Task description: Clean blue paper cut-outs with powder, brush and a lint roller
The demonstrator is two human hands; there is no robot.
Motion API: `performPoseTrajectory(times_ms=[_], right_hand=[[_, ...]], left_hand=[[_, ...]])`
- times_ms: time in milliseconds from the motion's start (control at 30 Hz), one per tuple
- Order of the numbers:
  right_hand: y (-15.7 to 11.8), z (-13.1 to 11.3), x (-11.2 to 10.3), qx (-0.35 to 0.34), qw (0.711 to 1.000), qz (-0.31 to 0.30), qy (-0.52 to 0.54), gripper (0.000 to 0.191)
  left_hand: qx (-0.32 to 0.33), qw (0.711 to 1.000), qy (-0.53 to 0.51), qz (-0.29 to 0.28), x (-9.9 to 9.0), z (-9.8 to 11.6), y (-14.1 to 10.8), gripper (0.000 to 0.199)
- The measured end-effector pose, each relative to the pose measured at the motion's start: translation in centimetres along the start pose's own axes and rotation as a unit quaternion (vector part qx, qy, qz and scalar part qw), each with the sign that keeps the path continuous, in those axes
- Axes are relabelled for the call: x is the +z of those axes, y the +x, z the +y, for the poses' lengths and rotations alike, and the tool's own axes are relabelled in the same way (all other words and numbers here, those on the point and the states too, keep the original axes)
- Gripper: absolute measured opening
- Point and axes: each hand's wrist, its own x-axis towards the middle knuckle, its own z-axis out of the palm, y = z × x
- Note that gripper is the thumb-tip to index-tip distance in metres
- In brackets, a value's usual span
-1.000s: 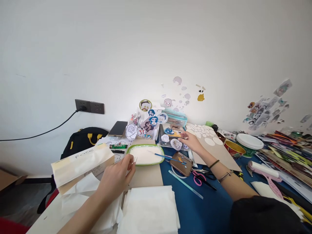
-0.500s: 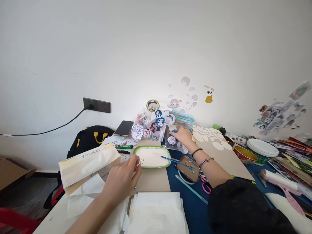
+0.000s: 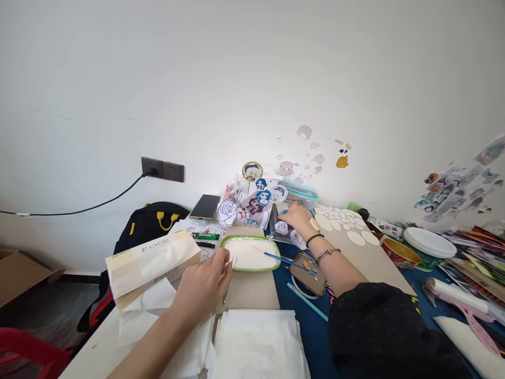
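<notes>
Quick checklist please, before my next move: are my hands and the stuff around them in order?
1. Tweezers in the left hand: ok.
2. Right hand holding something at the clear bag: cannot tell; its grip is too hard to make out.
3. Brush in sight: ok; it crosses the rim of the green-rimmed tray, handle over the brown tin.
4. Pink scissors fully visible: not ok; the right forearm hides most of them.
5. Phone apart from the tray: ok.
</notes>
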Motion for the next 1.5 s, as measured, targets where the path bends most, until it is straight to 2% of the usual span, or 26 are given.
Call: performPoseTrajectory(times_ms=[200, 367, 500, 700, 867, 1033, 1267, 1500], right_hand=[[0.3, 0.5, -0.3, -0.010, 1.000, -0.011, 0.009, 0.044], [-0.6, 1.8, -1.9, -0.052, 0.998, 0.005, 0.024, 0.067], [-3.7, 4.5, -3.6, -0.109, 0.993, 0.016, 0.036, 0.072], [-11.1, 11.4, -5.0, -0.152, 0.987, -0.019, 0.048, 0.063], [-18.3, 16.0, -2.9, -0.198, 0.972, -0.088, 0.093, 0.058], [-23.3, 17.4, -0.1, -0.214, 0.961, -0.132, 0.111, 0.061], [-24.7, 17.4, 1.5, -0.209, 0.958, -0.140, 0.136, 0.064], [-25.2, 18.1, 2.2, -0.169, 0.954, -0.134, 0.210, 0.061]], left_hand=[[0.005, 1.000, 0.004, 0.007, 0.0, 0.0, 0.0, 0.012], [0.009, 1.000, 0.011, 0.016, 0.2, -0.2, -0.1, 0.011], [0.007, 1.000, 0.015, 0.018, 0.1, -0.1, 0.0, 0.011], [-0.024, 1.000, 0.019, 0.005, -0.5, 0.0, 0.3, 0.014], [-0.064, 0.998, 0.022, 0.010, -0.8, -0.1, 0.6, 0.016], [-0.081, 0.996, 0.028, 0.009, -0.8, -0.1, 0.7, 0.017], [-0.084, 0.996, 0.028, 0.004, -0.8, 0.0, 0.8, 0.016], [-0.088, 0.996, 0.022, 0.011, -0.4, -0.4, 0.9, 0.016]])
